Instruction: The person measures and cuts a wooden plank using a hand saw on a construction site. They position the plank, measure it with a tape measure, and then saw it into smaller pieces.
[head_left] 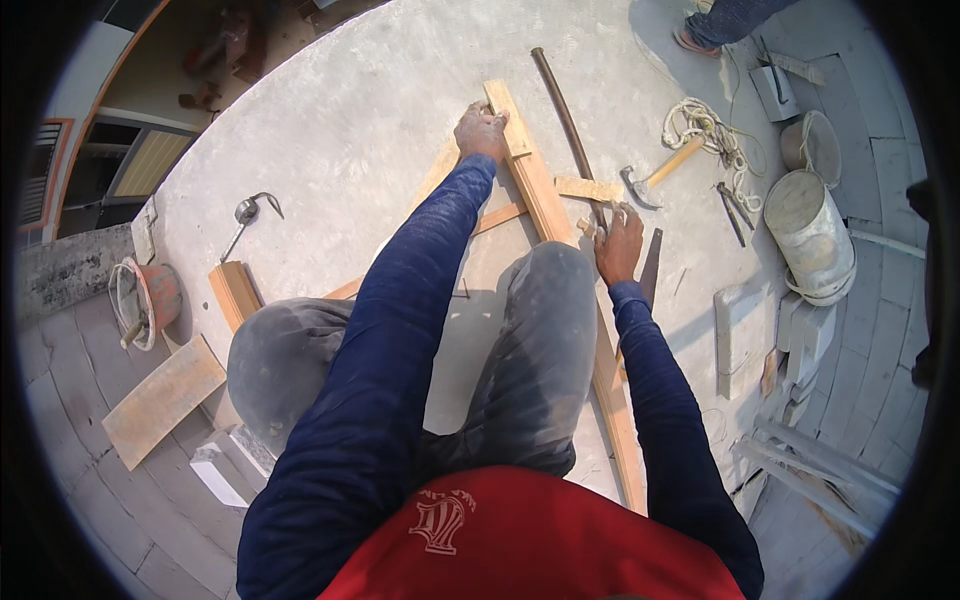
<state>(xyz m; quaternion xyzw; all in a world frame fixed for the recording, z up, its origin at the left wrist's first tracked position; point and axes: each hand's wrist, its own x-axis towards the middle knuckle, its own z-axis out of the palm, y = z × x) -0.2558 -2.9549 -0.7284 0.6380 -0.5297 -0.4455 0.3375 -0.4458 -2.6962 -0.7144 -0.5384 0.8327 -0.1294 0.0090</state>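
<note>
At the far end of a wooden frame, my left hand [482, 132] is closed on the edge of a short wooden block [511, 122], which lies along the top of a long wooden beam [540, 200]. My right hand [619, 246] is to the right of that beam, its fingers curled at the lower end of a long brown metal bar [563, 105]. What those fingers hold, if anything, is hidden. Close by are a small wood offcut [589, 189] and a hand saw [651, 262]. A claw hammer [668, 168] with a wooden handle lies farther right.
Coiled rope [700, 122], pincers [737, 210] and a whitish bucket [798, 205] lie to the right. On the left are a tape measure [247, 211], an orange bucket [160, 290] and a plank [163, 400]. Another person's foot [697, 40] shows at the top right.
</note>
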